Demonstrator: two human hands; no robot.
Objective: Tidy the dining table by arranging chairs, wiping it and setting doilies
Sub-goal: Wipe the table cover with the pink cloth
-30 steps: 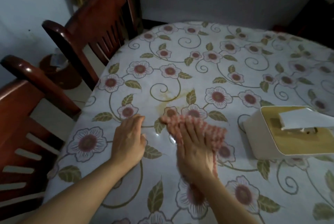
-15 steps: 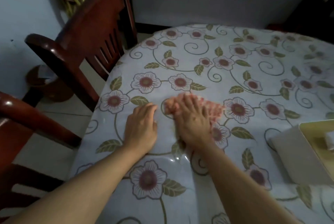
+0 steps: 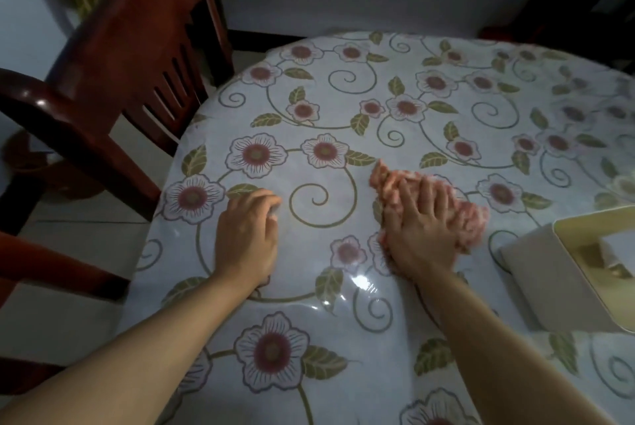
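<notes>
Since the earlier frame the right hand (image 3: pixel 421 235) and its pink cloth (image 3: pixel 460 215) had slid rightward across the table (image 3: pixel 343 105), away from the left hand (image 3: pixel 245 239), so that a bare stretch of the flowered cover with a spiral lay between them where they had been almost touching. The right hand lay flat, palm down, fingers (image 3: pixel 405 194) spread and pressing on the cloth, which stuck out beyond the fingertips and to the right of the palm. The left hand rested palm down on the cover near the table's left edge, fingers loosely curled; a small pale thing showed at its fingertips, too blurred to tell what it was or whether it was held. A tissue box (image 3: pixel 549 280) sat on the table just right of the cloth, cut off by the frame's edge. Two dark wooden chairs stood off the table's left side, one (image 3: pixel 113 57) near the far corner and one (image 3: pixel 37 253) closer in.
</notes>
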